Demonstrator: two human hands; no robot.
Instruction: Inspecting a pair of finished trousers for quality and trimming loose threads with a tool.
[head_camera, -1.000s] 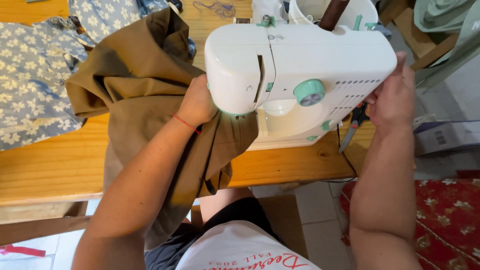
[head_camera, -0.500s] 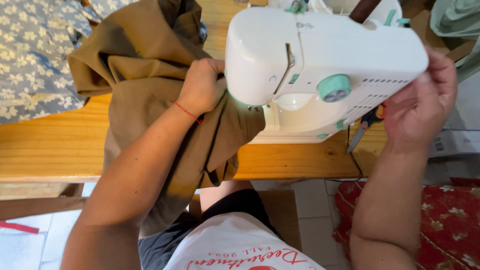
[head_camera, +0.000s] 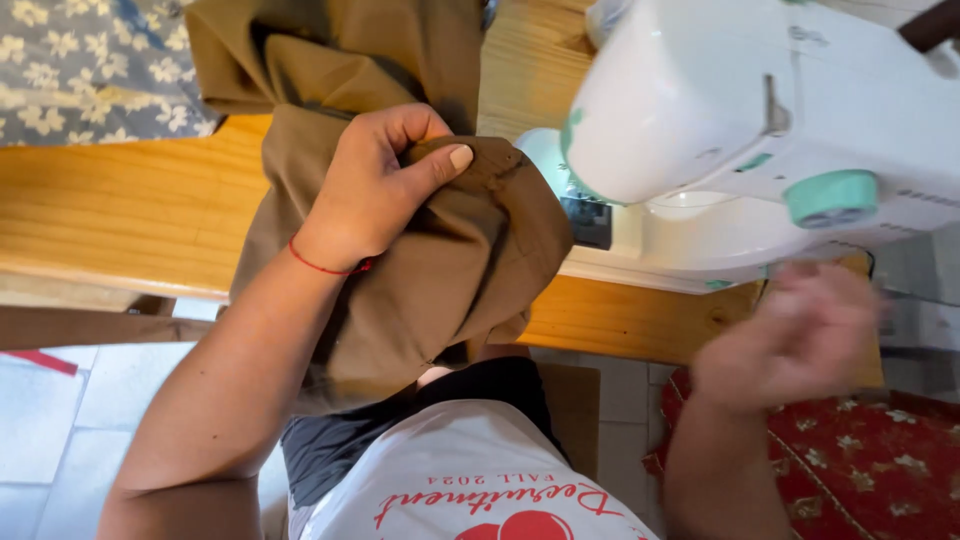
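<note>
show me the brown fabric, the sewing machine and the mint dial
brown fabric (head_camera: 470, 270), head view, bunched fold under the thumb
sewing machine (head_camera: 690, 100), head view, white top of the body
mint dial (head_camera: 830, 197), head view, its rounded side

i see left hand gripping brown cloth bunched at white sewing machine. right hand blurred, off machine, grip unclear. cloth drapes over wood table edge. floral fabric far left.

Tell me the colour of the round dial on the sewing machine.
Mint green, on the white sewing machine; the dial shows in the head view.
</note>
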